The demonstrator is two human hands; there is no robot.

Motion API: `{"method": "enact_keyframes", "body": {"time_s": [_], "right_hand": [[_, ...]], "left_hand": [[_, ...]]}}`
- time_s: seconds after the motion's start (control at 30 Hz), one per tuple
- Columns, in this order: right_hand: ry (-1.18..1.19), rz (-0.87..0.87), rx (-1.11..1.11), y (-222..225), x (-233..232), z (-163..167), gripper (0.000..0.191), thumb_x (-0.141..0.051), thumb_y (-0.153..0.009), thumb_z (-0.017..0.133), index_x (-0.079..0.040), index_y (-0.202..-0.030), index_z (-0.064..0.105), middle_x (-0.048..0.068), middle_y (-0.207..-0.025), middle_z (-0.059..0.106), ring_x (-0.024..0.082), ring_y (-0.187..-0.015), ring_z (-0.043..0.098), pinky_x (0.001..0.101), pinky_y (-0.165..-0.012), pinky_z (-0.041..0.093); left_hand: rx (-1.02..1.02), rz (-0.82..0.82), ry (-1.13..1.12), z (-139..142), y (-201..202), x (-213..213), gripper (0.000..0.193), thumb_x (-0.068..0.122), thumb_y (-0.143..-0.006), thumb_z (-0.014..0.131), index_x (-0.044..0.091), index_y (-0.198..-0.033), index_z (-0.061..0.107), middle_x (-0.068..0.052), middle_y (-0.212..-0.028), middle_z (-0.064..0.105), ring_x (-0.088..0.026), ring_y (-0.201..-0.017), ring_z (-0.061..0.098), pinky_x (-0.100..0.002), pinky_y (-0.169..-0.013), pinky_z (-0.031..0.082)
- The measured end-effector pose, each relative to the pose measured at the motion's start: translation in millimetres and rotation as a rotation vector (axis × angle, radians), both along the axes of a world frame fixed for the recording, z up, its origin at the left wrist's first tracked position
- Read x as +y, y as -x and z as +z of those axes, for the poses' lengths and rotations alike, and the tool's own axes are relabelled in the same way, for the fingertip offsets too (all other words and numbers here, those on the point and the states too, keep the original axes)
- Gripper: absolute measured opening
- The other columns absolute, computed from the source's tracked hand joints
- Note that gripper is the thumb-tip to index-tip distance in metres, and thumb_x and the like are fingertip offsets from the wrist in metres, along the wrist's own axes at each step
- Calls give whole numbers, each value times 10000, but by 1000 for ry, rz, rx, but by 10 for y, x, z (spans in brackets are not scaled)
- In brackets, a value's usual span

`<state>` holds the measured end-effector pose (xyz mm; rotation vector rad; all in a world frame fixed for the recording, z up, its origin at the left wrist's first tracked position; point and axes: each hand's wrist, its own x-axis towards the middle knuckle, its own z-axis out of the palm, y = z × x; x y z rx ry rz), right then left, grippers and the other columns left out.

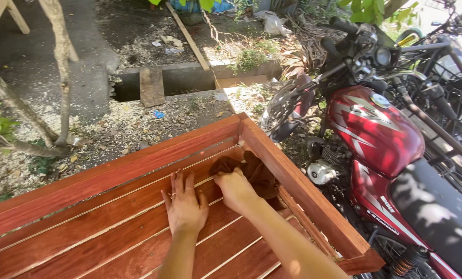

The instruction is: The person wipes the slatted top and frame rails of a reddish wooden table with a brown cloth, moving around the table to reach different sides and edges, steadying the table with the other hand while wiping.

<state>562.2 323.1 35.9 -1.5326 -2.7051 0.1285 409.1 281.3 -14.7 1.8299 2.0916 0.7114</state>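
Head view looks down on a reddish-brown slatted wooden panel (112,206), a framed piece of furniture with narrow gaps between its boards and a thick rail along its far and right edges. The person's right hand (234,188) is closed over a dark brown cloth (257,173), bunched into a wad and pressed onto the slats close to the panel's upper right corner, just inside the right rail. The left hand (184,206) lies flat on the slats just beside the right one, fingers spread and holding nothing, palm bearing on the wood.

The cloth looks soft, limp and light; it folds to whatever shape the fingers give it and is best taken as a gathered handful from above, as the right hand has it. It may be damp with stain or polish, though shade under the hand makes that hard to tell. The panel by contrast seems stiff and fairly heavy, its finished surface smooth and possibly slick, so the rails offer the surest grip.

A red motorcycle (380,139) stands just beside the panel's right rail. Beyond the panel's far rail lie leaf-strewn gravel ground (112,129), a concrete drain (174,80) bridged by a short plank (151,87), and bare tree branches (60,72).
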Motion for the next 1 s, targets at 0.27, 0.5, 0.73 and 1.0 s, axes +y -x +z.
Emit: {"method": "enact_keyframes", "body": {"time_s": [0.27,0.5,0.73,1.0], "right_hand": [[599,-228,1279,-277,-246,787,649,126,-756,708,-30,-1380,623,105,-1386,687,191,-1237,665,326,-1043,543],[200,-256,573,-423,-28,475,753,-61,-687,927,13,-1352,582,184,-1398,607,266,-1299,566,346,-1073,437],[-194,-200,327,-369,-43,359,274,-141,-714,844,-125,-970,750,76,-1170,767,279,-1069,685,388,-932,527],[-689,-137,557,-142,-108,267,218,-149,-676,841,-124,-827,686,101,-1008,674,320,-966,649,456,-827,488]], "left_hand": [[-103,11,-67,14,1,-40,729,172,-823,557,168,-1522,348,-52,-1630,255,-250,-1552,135,-581,-1228,99],[-137,-6,-135,-111,-19,-58,482,251,-964,494,207,-1445,484,-29,-1628,309,-252,-1557,180,-578,-1247,105],[-190,-160,-93,14,57,-88,506,533,-981,452,343,-1443,530,-17,-1618,301,-255,-1554,157,-658,-1214,35],[-180,-120,-204,25,48,-64,349,475,-984,516,275,-1262,585,-46,-1526,413,-319,-1451,353,-672,-1224,91]]}}
